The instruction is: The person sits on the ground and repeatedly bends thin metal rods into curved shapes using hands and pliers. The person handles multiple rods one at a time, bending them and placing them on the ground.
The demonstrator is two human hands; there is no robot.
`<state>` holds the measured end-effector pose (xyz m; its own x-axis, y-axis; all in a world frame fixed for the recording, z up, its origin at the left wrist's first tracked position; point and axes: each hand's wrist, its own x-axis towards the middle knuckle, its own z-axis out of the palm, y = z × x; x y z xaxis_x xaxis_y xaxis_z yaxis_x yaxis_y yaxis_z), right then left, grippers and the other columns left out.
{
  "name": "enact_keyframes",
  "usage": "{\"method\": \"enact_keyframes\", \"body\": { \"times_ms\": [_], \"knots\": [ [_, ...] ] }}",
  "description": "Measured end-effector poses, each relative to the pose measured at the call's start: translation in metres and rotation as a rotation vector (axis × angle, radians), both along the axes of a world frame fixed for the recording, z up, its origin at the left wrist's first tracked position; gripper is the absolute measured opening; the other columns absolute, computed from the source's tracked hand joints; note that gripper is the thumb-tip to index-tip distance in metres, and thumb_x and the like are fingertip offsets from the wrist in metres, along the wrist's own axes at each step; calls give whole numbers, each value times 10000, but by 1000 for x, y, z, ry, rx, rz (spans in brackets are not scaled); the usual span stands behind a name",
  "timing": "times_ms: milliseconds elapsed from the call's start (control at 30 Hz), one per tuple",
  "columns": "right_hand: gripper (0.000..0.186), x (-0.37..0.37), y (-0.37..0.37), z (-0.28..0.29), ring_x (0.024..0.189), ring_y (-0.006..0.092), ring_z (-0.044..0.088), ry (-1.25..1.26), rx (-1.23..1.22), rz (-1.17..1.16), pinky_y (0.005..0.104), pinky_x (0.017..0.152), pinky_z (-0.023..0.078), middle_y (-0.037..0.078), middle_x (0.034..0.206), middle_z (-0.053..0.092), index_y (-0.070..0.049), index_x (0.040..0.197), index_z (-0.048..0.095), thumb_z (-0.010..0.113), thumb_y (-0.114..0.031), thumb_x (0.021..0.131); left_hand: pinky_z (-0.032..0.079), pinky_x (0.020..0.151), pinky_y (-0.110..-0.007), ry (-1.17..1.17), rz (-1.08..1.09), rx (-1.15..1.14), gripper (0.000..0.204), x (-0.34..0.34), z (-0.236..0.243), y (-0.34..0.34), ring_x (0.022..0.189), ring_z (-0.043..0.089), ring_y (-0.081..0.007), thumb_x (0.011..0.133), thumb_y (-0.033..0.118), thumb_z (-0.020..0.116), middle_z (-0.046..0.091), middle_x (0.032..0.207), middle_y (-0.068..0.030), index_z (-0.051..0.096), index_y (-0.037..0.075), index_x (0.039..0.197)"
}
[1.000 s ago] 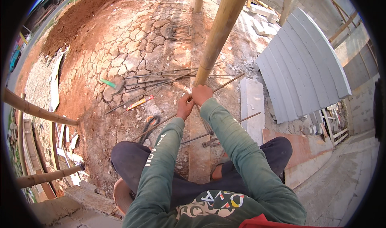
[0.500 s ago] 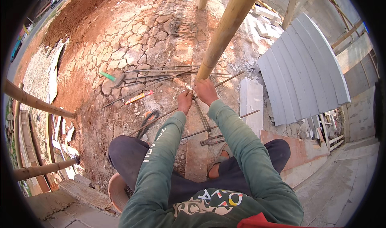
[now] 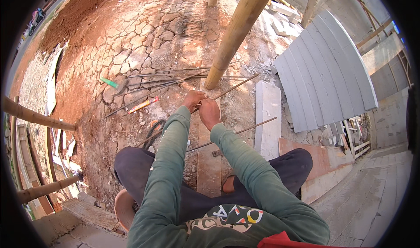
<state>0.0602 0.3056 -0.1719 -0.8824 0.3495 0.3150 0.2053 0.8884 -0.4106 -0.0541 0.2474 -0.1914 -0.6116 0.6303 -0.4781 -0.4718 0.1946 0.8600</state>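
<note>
Both hands closed together on thin steel rod.

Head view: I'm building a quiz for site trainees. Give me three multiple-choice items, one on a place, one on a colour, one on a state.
1. Where is the bamboo pole?
A. ahead of the hands
B. behind the person
C. across the lap

2. What colour are the sleeves?
A. red
B. green
C. white

3. How are the hands?
A. far apart
B. resting on the knees
C. together on a thin steel rod

A: it rises beyond them.
B: both are green.
C: left hand and right hand meet there.
</note>
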Motion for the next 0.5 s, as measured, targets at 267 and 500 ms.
{"method": "enact_keyframes", "body": {
  "times_ms": [267, 500],
  "knots": [
    [213, 42, 17, 44, 874, 362, 608, -128, -66, 176, 455, 776, 492, 180, 899, 625, 3, 928, 631, 641, -158, 789, 475, 651, -264, 103, -78, 44, 266, 5, -6, 0, 770, 591, -132, 867, 102, 639, 659, 898, -87, 640, -49, 1085],
    [225, 146, 71, 51, 642, 267, 664, -1217, -410, 446, 361, 601, 527, 117, 802, 716, -22, 871, 708, 707, -228, 779, 493, 784, -276, 151, -231, 144, 526, -9, -26, -41, 949, 596, -183, 871, 132, 578, 605, 1182, -105, 454, 30, 1372]
  ]
}}
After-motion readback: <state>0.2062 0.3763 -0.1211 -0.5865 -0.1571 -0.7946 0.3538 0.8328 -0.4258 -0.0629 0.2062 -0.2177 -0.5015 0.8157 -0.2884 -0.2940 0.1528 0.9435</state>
